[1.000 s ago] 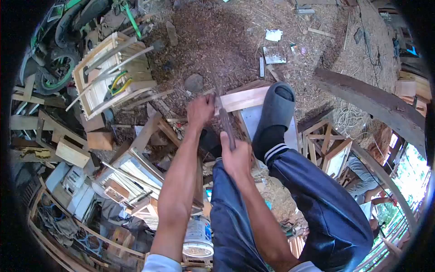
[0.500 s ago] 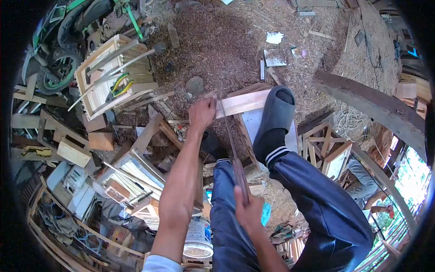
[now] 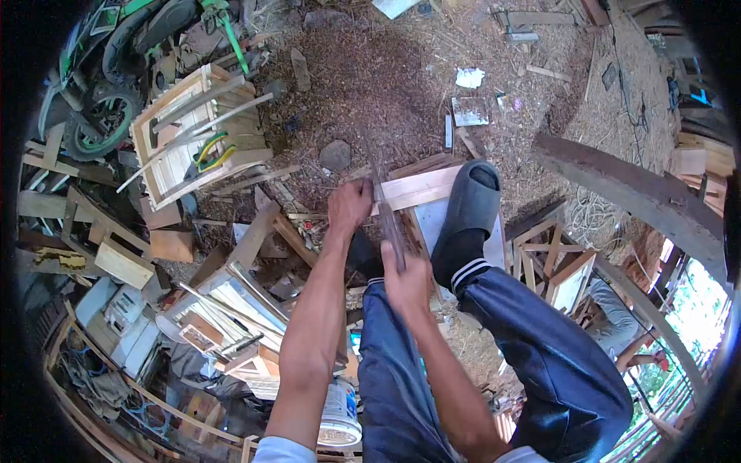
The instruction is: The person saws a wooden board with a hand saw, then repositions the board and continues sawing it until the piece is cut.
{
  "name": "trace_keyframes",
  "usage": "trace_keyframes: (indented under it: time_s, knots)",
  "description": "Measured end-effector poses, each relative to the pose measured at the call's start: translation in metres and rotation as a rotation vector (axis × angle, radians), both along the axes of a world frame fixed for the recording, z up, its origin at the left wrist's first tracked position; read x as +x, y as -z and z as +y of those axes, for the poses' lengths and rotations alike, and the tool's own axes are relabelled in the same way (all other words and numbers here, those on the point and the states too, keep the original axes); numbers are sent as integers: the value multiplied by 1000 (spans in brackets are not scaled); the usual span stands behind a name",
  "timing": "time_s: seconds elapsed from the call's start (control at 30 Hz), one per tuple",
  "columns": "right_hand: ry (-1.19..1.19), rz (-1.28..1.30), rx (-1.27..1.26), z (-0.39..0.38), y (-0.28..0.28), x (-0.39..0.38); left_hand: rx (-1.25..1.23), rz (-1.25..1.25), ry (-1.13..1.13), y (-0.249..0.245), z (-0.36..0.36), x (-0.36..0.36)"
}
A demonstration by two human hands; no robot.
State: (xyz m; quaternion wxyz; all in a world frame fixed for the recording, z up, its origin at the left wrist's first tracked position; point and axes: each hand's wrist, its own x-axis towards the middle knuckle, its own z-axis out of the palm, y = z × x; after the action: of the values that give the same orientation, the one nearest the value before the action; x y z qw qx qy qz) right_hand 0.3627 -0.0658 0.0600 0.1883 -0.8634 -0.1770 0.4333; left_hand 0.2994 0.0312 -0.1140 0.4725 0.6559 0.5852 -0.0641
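My left hand (image 3: pixel 350 205) is closed around the left end of a pale wooden plank (image 3: pixel 421 187). The plank lies across a low support with a whitish board (image 3: pixel 445 220). My right foot, in a grey clog (image 3: pixel 472 202), presses down on the plank's right end. My right hand (image 3: pixel 407 279) is shut on the handle of a handsaw (image 3: pixel 384 202). Its narrow blade, seen nearly edge-on and blurred, crosses the plank just right of my left hand. The blade's teeth cannot be made out.
A slatted wooden crate (image 3: pixel 202 135) at upper left carries a hammer and yellow-green pliers (image 3: pixel 214 152). A green motorbike (image 3: pixel 108 116) stands behind it. A thick dark beam (image 3: pixel 617 181) juts in from the right. Another person (image 3: pixel 617 316) is at lower right. A white bucket (image 3: pixel 340 417) stands below my left arm.
My right hand has pushed forward and up toward the plank, carrying the handsaw's blade farther past it. My left hand stays at the plank's end, and the view has shifted slightly.
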Motion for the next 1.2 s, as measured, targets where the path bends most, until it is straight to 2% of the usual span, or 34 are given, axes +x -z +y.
trace_keyframes:
  time_s: [0.07,0.13,0.23,0.27,0.3,0.37,0.47,0.57,0.6,0.7,0.8,0.9,1.0,1.1,1.2]
  knots:
    - [38,-30,39,-59,-26,-20,11,0,33,-5,-2,0]
    - [102,4,19,-77,-53,-32,20,55,69,-11,2,-3]
    - [12,-97,69,-47,-22,-21,45,33,37,-14,-2,4]
    - [14,-96,153,-32,-1,-16,59,17,14,-14,-2,2]
    - [4,-72,79,-24,2,-14,55,35,16,-13,0,2]
    - [-24,-31,-83,-16,-5,-9,31,65,9,-12,1,3]
    - [92,-20,-35,-70,-60,-25,83,76,5,-18,1,5]
    - [78,-5,-118,-75,-61,-20,103,30,21,-22,2,2]
    - [51,-56,10,-63,-46,-17,109,41,9,-24,3,2]
    - [27,-57,8,-28,-8,-6,105,58,-52,-26,-1,4]
    - [43,25,-144,-34,-54,-7,89,51,-127,-26,0,3]
    - [89,67,-159,-79,-90,-12,95,30,-152,-25,3,3]
    - [78,42,-177,-72,-64,-11,132,0,-163,-25,-1,0]
    - [63,-10,-129,-34,-46,-11,198,-27,-212,-23,-3,0]
    - [-6,-37,-140,-39,-73,-6,193,1,-252,-19,-8,-1]
